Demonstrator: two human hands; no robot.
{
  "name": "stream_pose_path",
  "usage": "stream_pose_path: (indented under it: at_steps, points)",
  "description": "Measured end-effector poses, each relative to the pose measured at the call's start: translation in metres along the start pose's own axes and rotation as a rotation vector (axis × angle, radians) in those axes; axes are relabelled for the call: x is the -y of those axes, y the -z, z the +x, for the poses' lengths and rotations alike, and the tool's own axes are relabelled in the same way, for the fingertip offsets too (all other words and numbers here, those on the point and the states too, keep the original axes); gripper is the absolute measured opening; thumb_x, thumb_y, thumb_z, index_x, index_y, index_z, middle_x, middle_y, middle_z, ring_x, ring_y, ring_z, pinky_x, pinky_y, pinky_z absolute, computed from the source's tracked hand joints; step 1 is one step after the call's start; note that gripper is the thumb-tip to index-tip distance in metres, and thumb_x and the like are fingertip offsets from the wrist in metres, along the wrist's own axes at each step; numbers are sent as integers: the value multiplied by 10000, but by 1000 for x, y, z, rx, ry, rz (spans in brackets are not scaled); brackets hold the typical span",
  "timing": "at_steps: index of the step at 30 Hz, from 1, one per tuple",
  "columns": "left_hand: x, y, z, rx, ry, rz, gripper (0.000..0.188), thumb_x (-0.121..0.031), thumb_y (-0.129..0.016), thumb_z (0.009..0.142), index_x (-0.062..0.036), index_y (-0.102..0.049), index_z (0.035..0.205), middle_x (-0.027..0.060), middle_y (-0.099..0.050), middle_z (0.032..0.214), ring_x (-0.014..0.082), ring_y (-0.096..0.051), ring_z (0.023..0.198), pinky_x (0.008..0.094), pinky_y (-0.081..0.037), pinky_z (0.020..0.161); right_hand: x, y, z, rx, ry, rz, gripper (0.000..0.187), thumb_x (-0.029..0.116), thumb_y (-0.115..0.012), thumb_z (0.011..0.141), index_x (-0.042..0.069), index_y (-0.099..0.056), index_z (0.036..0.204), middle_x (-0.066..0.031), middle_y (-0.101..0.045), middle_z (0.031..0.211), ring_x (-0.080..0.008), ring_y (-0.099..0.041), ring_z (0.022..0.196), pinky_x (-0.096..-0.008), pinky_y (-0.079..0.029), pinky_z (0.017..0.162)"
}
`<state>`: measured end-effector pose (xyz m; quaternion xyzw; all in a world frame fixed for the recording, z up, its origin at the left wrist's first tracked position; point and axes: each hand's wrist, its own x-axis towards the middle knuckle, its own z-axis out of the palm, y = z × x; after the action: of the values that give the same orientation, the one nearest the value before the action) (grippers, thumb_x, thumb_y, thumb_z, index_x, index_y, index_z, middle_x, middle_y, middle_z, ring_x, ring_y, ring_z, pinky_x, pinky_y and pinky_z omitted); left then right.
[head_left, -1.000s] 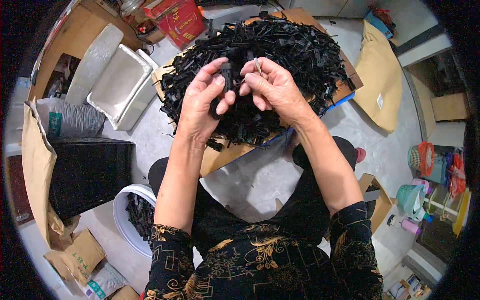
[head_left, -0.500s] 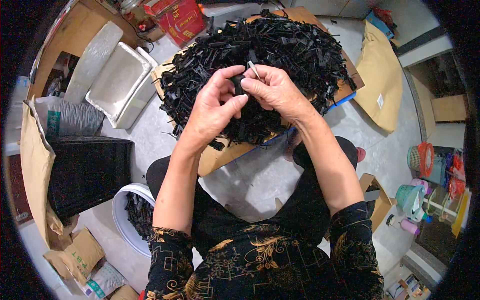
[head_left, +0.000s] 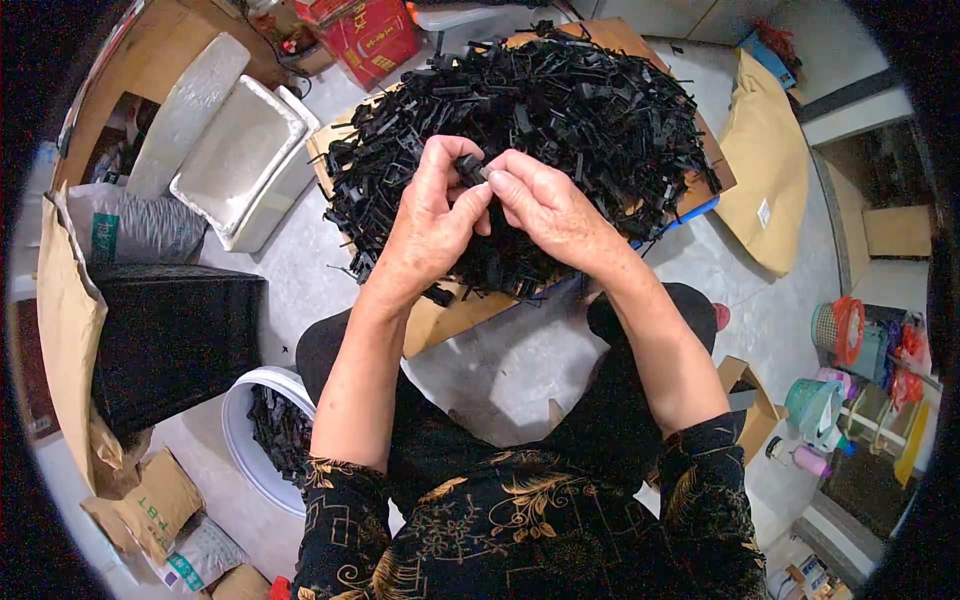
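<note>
My left hand [head_left: 425, 225] is closed on a small black plastic part [head_left: 468, 168], held up between thumb and forefinger. Close against it, my right hand [head_left: 548, 212] pinches a small metal blade [head_left: 487, 172]; only a short greyish bit shows between the fingers, at the edge of the part. Both hands are over the near side of a large heap of black plastic pieces [head_left: 590, 120]. The heap lies on a wooden board [head_left: 440, 328] before my knees.
A white bucket [head_left: 232, 420] with black pieces stands by my left knee. Beyond it are a black box [head_left: 180, 340] and a white foam box [head_left: 225, 185]. A tan sack [head_left: 765, 170] leans right of the board. An open carton [head_left: 758, 415] is near my right knee.
My right hand has turned and lowered the blade, which pointed upward before, to the black part. The fingers of both hands have come closer together.
</note>
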<state>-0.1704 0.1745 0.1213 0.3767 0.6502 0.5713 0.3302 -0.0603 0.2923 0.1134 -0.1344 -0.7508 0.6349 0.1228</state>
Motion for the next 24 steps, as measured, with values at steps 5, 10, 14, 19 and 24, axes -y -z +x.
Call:
stream_pose_path:
  at_steps: [5,10,14,19,24]
  points:
    - [-3,-2,1,-37,-26,52,261,-63,-559,865,-71,-420,1086,1,-489,764,65,-493,606,195,-381,495,-7,-5,6,-61,57,-86,193,213,-447,959,34,-513,934,24,-425,657,-59,-401,587,-224,-369,525]
    - [-4,-4,3,-189,-239,331,266,16,-548,832,-36,-433,1067,58,-524,654,116,-519,566,258,-417,508,-4,-14,11,-163,126,-142,149,158,-444,950,30,-505,905,-17,-428,630,-92,-425,569,-263,-387,524]
    - [-6,-4,3,-251,-326,433,262,9,-555,829,-37,-440,1060,57,-526,656,123,-525,573,260,-420,518,-1,-15,14,-188,148,-145,166,184,-448,950,34,-515,927,-22,-437,625,-100,-434,569,-267,-394,527]
    - [-9,11,-10,-382,-354,408,257,-2,-546,822,-26,-449,1059,35,-496,685,122,-487,560,241,-408,522,6,5,17,-80,221,-68,175,195,-518,916,29,-552,960,13,-498,699,-86,-473,640,-243,-420,581]
    - [-30,67,-92,-568,-127,289,227,-9,-502,860,-37,-438,1075,8,-479,760,54,-419,578,192,-331,480,-11,76,18,-703,272,-504,241,163,-626,826,40,-547,1017,-32,-491,622,-100,-467,574,-259,-433,571]
